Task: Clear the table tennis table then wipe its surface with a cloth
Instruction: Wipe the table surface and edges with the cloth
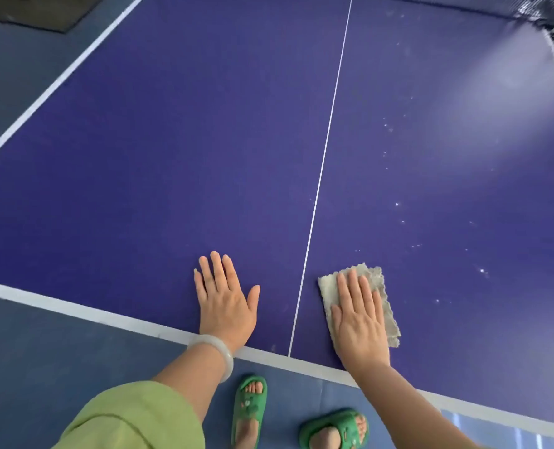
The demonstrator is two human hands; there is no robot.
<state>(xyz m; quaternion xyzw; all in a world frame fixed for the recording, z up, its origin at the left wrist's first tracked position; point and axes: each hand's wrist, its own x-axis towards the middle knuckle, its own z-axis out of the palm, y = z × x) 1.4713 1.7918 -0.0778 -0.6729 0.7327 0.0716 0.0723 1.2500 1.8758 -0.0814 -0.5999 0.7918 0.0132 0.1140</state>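
The right hand (360, 322) lies flat, fingers straight and close together, pressing down on a grey cloth (371, 286) against the table (178, 150). Nothing is curled round the cloth; the palm and fingers simply cover its middle, while the frayed edges stick out past the fingertips at 12 o'clock, past the thumb side at 10 o'clock and along the little-finger side at 3 o'clock. The cloth sits just to the 3 o'clock side of the thin white centre line (321, 176), close to the table's near edge.

The left hand (225, 303) is also spread flat on the bare blue surface, fingers straight and thumb out, holding nothing. It rests on the 9 o'clock side of the centre line, level with the right hand, and a pale bangle (215, 351) circles its wrist above a green sleeve (133, 419).

Pale specks (399, 205) dot the surface from 12 to 2 o'clock of the cloth. The net (535, 11) crosses the far corner at 1 o'clock. Green sandals (249, 406) show on the floor at 6 o'clock, below the table's white border (74, 311).
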